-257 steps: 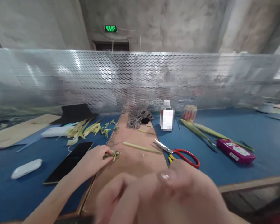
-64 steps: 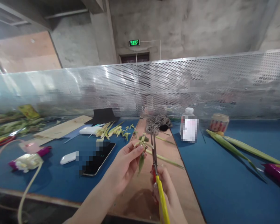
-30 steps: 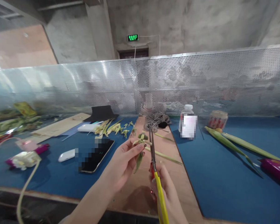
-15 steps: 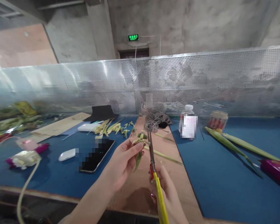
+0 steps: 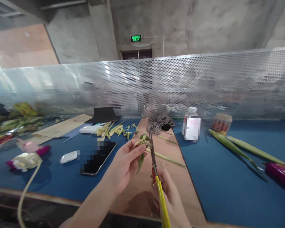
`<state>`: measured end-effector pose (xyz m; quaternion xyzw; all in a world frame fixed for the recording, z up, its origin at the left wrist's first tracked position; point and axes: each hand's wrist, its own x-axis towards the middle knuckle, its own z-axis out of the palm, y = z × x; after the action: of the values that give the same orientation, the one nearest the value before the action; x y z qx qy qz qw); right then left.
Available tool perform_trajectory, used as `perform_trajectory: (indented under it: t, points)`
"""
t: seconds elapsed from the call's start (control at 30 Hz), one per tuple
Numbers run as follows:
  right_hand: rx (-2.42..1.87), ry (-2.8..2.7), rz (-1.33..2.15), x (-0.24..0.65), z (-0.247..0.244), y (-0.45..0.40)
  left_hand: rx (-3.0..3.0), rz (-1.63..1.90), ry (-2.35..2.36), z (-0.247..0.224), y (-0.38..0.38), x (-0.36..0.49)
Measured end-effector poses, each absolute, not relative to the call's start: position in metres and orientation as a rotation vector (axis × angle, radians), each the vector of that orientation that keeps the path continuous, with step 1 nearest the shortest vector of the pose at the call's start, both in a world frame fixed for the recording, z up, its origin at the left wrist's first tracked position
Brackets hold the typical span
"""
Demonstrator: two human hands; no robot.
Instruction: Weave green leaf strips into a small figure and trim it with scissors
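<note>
Between the thumb and fingers of my left hand (image 5: 125, 161) is a small woven piece of green leaf strips (image 5: 143, 141), with short ends sticking out and a longer leaf hanging below. My right hand (image 5: 167, 193) grips scissors (image 5: 156, 174) with yellow and red handles. Their blades point away from me, look nearly closed, and lie right beside the woven piece. Whether a blade touches it I cannot tell. A loose leaf strip (image 5: 167, 157) lies on the wooden board (image 5: 137, 202) behind my hands.
Grey yarn (image 5: 160, 123) is heaped at the board's far end. Left are a phone (image 5: 102, 158), a white case (image 5: 68, 157), a glue gun (image 5: 26, 161) and several small leaf pieces (image 5: 117, 129). Right stand a bottle (image 5: 192, 125), a jar (image 5: 222, 123) and long leaves (image 5: 237, 148). Perforated metal panels (image 5: 204, 85) close the back.
The scissor blades have swung slightly left, closer to the woven piece, and appear more closed. My left hand has stayed nearly still. A dark shape has appeared at the far left edge.
</note>
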<state>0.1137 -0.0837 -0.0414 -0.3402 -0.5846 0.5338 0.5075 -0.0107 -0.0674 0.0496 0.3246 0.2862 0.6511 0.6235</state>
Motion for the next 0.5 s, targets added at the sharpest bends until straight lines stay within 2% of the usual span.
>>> perform_trajectory:
  t: [0.5]
  points:
    - [-0.812,-1.422,1.276,0.1136,-0.0427,-0.0822,0.785,1.507,0.674,0.0507,-0.0687,-0.0086]
